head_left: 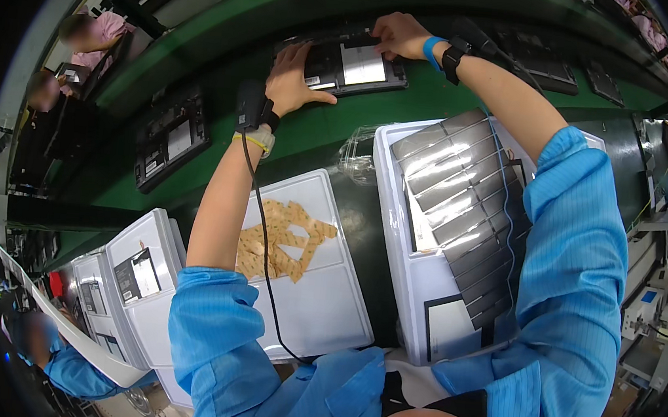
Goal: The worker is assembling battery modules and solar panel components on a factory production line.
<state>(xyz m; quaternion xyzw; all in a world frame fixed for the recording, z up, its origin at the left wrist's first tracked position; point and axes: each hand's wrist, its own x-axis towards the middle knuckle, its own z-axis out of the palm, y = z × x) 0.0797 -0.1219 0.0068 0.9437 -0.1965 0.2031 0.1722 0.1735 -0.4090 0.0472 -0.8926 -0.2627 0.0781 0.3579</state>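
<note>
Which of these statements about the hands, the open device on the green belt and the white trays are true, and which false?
1. Both hands rest on the dark open device on the green conveyor belt. True: left hand at its left edge, right hand at its top edge.
2. The right hand holds a screwdriver. False: it holds no tool.
3. The white tray under the left forearm holds tan adhesive strips. True.
4. The white tray under the right arm is empty. False: it holds overlapping grey rectangular sheets.
5. A black cable runs down from the left wrist. True.
</note>
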